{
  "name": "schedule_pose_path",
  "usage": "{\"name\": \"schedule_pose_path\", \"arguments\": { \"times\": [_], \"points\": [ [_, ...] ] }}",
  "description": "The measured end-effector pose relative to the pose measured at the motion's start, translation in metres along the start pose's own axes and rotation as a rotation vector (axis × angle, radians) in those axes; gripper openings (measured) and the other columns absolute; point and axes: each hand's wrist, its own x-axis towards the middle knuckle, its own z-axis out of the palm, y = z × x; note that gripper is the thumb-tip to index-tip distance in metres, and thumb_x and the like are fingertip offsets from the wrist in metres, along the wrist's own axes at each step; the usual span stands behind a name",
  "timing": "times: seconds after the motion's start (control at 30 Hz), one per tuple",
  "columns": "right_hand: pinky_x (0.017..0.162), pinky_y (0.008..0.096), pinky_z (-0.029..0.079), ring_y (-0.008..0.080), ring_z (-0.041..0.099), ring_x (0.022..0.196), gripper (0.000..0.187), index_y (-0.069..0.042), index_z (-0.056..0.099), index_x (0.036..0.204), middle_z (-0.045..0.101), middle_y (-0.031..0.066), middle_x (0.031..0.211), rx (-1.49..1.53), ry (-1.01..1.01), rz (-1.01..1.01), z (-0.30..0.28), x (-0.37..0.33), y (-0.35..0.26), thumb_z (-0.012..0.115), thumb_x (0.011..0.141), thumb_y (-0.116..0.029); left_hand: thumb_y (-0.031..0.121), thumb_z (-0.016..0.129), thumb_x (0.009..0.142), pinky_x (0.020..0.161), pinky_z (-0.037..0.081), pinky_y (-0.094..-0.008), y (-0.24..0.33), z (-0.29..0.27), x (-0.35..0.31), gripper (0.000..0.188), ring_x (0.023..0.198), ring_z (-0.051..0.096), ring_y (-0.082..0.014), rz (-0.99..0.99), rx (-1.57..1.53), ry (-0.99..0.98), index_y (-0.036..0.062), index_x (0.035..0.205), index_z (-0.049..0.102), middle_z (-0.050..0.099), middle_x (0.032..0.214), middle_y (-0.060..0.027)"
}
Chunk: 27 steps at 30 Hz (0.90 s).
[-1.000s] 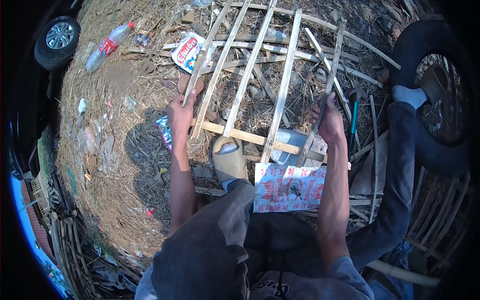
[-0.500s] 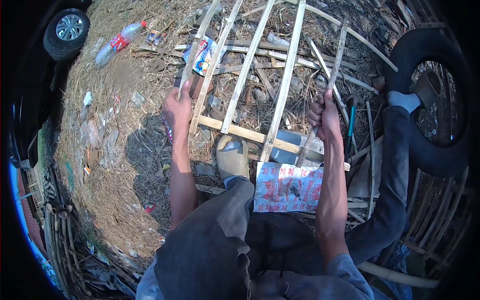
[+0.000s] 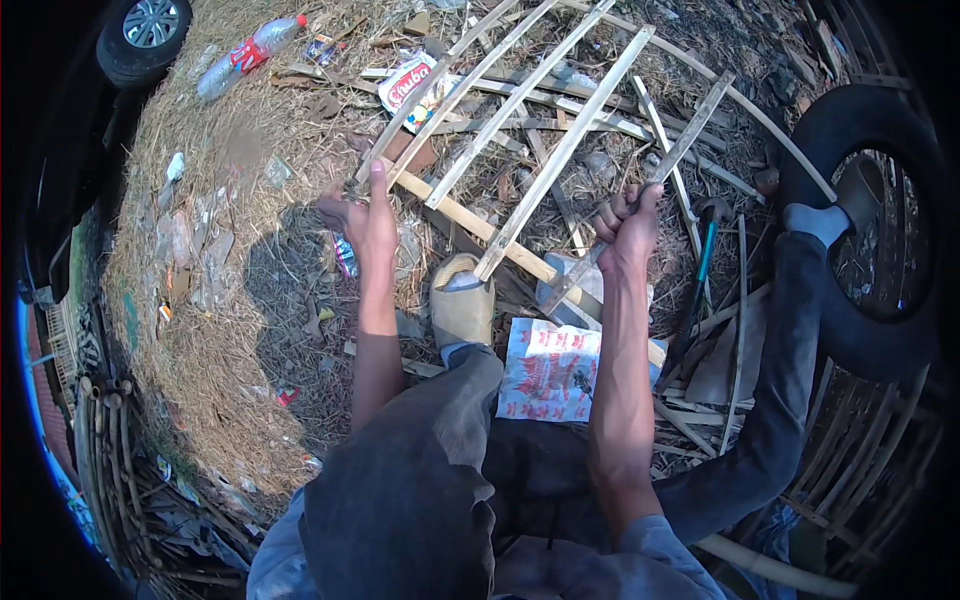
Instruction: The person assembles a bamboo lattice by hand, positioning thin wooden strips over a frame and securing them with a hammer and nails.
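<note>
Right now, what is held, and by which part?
The right hand holds the wooden lattice by the lower half of its rightmost slat; whether the left hand grips the leftmost slat cannot be told.

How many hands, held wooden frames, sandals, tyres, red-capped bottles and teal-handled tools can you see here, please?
Hands: 2
Held wooden frame: 1
Sandals: 2
Tyres: 2
Red-capped bottle: 1
Teal-handled tool: 1
Total: 9

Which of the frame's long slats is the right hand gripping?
The rightmost slat: the right hand has its fingers curled around it partway along, whereas the three middle slats have no hand on them.
</note>
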Motion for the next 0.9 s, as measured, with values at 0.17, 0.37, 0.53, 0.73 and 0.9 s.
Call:
{"name": "schedule_pose_path", "arguments": {
  "times": [0.17, 0.37, 0.53, 0.73, 0.9],
  "points": [
    [0.043, 0.0270, 0.016, 0.0087, 0.018, 0.049, 0.049, -0.014, 0.041, 0.086, 0.025, -0.0043, 0.063, 0.194, 0.018, -0.180, 0.036, 0.010, 0.021, 0.037, 0.108, -0.058, 0.059, 0.049, 0.103, 0.104, 0.046, -0.0488, 0.014, 0.016, -0.097, 0.074, 0.120, 0.059, -0.0332, -0.519, -0.827, -0.802, 0.0044, 0.150, 0.032, 0.055, 0.132, -0.0197],
    [0.056, 0.0297, 0.037, 0.0138, 0.045, 0.061, 0.047, -0.006, 0.051, 0.101, 0.048, 0.0015, 0.070, -0.103, 0.115, -0.128, 0.010, -0.005, 0.045, 0.045, 0.108, -0.052, 0.054, 0.049, 0.105, 0.084, 0.057, -0.0435, 0.010, 0.028, -0.118, 0.051, 0.093, 0.067, -0.0274, -0.672, -0.891, -0.568, 0.0055, 0.123, 0.052, 0.064, 0.106, -0.0108],
    [0.095, 0.0434, 0.047, 0.0319, 0.059, 0.108, 0.071, 0.010, 0.057, 0.124, 0.064, 0.0219, 0.113, -1.343, 0.564, -0.539, -0.009, -0.032, -0.053, 0.074, 0.090, -0.051, 0.061, 0.037, 0.106, 0.068, 0.050, -0.0367, -0.020, 0.015, -0.120, 0.059, 0.071, 0.056, -0.0195, -0.831, -1.087, -0.506, 0.0068, 0.118, 0.056, 0.055, 0.091, -0.0044],
    [0.098, 0.0486, 0.045, 0.0374, 0.063, 0.109, 0.078, 0.003, 0.062, 0.124, 0.069, 0.0221, 0.102, -2.136, 0.409, -0.182, -0.113, 0.082, -0.206, 0.067, 0.088, -0.066, 0.056, 0.035, 0.109, 0.063, 0.050, -0.0358, 0.027, -0.015, -0.124, 0.062, 0.068, 0.055, -0.0179, -0.560, -0.858, -0.407, -0.0011, 0.115, 0.056, 0.056, 0.087, -0.0062],
    [0.092, 0.0433, 0.050, 0.0360, 0.067, 0.104, 0.079, 0.004, 0.064, 0.117, 0.071, 0.0216, 0.094, -1.795, 0.300, -0.034, -0.100, 0.053, -0.185, 0.065, 0.088, -0.069, 0.052, 0.034, 0.110, 0.065, 0.048, -0.0326, 0.037, -0.043, -0.111, 0.052, 0.071, 0.055, -0.0173, -0.539, -0.639, -0.340, 0.0035, 0.114, 0.054, 0.057, 0.088, -0.0055]
  ]
}}
